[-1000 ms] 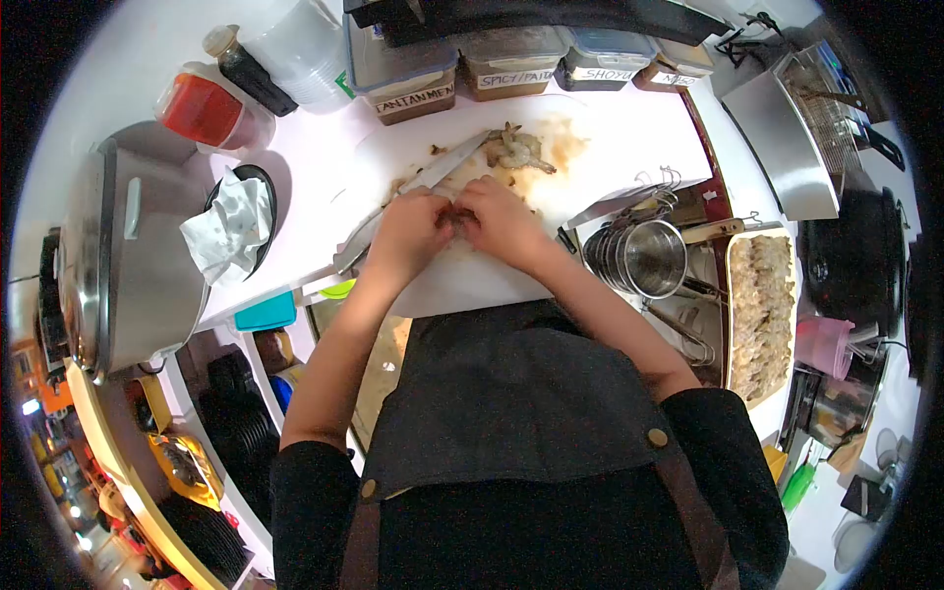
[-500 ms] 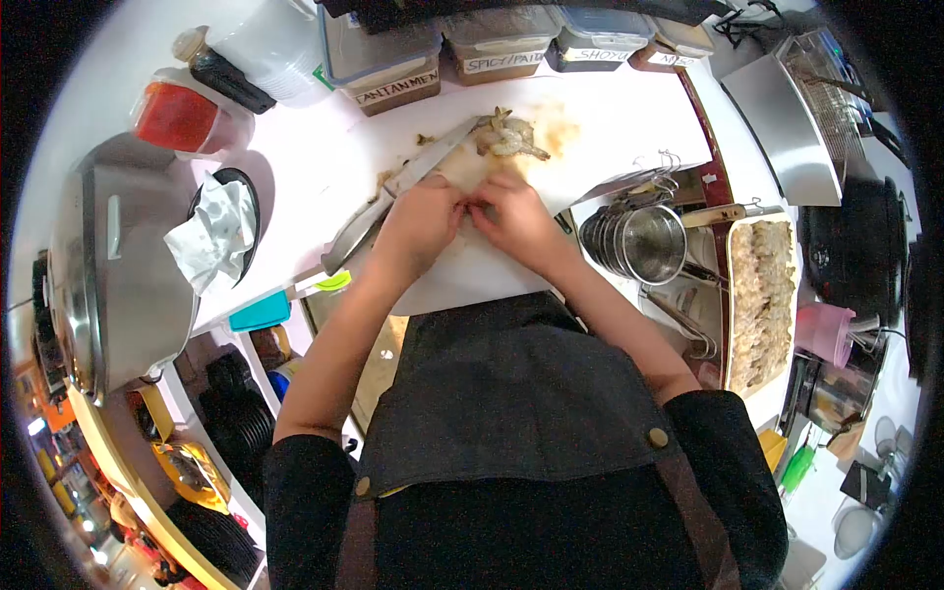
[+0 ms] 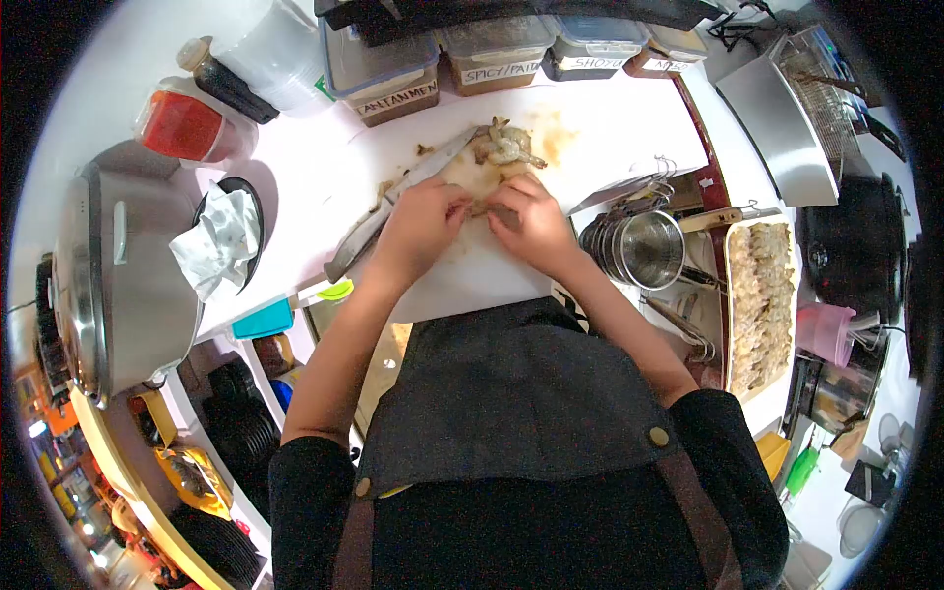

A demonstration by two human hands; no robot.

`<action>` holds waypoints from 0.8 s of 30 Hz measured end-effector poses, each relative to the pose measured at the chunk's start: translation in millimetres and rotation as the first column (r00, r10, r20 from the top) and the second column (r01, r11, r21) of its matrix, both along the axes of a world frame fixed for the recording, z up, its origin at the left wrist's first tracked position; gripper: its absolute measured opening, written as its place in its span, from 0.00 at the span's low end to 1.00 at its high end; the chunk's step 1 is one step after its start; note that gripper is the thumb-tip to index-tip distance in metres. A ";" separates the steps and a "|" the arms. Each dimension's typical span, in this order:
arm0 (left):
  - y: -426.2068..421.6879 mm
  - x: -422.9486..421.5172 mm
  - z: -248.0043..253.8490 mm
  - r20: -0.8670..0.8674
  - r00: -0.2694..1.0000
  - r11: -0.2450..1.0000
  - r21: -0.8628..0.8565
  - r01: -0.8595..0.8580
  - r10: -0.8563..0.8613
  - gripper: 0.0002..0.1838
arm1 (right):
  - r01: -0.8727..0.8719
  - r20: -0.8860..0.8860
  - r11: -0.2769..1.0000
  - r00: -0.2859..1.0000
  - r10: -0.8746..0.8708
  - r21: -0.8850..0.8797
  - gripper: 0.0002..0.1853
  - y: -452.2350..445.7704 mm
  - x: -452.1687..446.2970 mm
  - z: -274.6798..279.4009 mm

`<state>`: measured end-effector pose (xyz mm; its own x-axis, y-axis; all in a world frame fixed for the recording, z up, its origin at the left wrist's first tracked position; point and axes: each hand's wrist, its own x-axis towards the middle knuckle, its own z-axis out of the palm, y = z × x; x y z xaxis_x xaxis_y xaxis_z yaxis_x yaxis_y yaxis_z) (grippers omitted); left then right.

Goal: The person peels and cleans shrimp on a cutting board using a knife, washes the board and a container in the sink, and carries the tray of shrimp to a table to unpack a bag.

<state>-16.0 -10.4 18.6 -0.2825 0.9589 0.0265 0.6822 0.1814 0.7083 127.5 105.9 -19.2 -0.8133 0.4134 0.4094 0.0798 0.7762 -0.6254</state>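
Over the white cutting board, my left hand has its fingers pinched together, and what they hold is too small to make out. Close to its right, my right hand is also pinched, with a small gap between the two hands; whatever it grips is unclear. A knife lies diagonally on the board, just beyond and left of my left hand. Past my fingertips sits a small pile of shrimp beside brownish wet stains. Small dark scraps lie near the blade.
Labelled lidded containers line the back. At the left are a large steel pot and a dark bowl with crumpled paper. Strainers hang on the right, beside a tray full of shrimp.
My hands, which were touching or nearly touching at the fingertips, have moved slightly apart. The knife and the shrimp pile lie as before; the camera view has shifted a little.
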 end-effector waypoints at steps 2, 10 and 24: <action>4.7 8.3 3.6 -0.090 0.995 0.999 0.025 0.040 -0.038 0.08 | 0.008 0.041 1.000 0.999 -0.007 -0.023 0.09 -0.8 4.7 -0.9; 14.3 22.7 -25.8 -0.293 0.956 0.999 -0.037 -0.039 0.027 0.08 | 0.027 0.095 0.999 0.995 -0.024 -0.023 0.08 4.1 3.8 1.0; -28.4 -7.8 -4.7 -0.065 0.984 0.983 -0.066 -0.171 0.167 0.09 | -0.276 0.244 0.959 0.927 0.284 -0.066 0.09 -13.5 -46.0 8.0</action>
